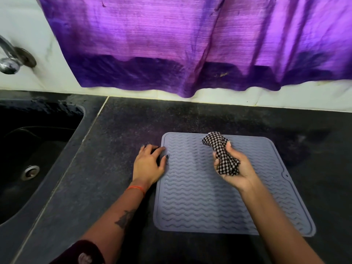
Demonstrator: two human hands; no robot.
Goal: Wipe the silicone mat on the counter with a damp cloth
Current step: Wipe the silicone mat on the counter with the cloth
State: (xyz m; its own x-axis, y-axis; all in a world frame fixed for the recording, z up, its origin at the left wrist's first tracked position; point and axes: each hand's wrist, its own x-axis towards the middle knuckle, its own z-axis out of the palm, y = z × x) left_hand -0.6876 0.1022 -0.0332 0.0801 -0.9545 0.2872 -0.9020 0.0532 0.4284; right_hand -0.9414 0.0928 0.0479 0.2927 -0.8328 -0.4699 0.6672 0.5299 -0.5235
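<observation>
A grey-blue silicone mat (pixel 200 197) with wavy ridges lies flat on the dark stone counter (pixel 118 134). My right hand (pixel 235 172) is palm up above the mat's upper middle and grips a bunched black-and-white checked cloth (pixel 221 149), whose free end sticks up toward the far edge of the mat. My left hand (pixel 149 164) rests flat on the counter at the mat's upper left edge, fingers spread, with the thumb and forefinger touching the mat's rim.
A dark sink (pixel 28 149) with a metal drain (pixel 30 172) is set into the counter at the left, under a chrome tap (pixel 9 61). A purple curtain (pixel 190 44) hangs over the white tiled wall behind the counter.
</observation>
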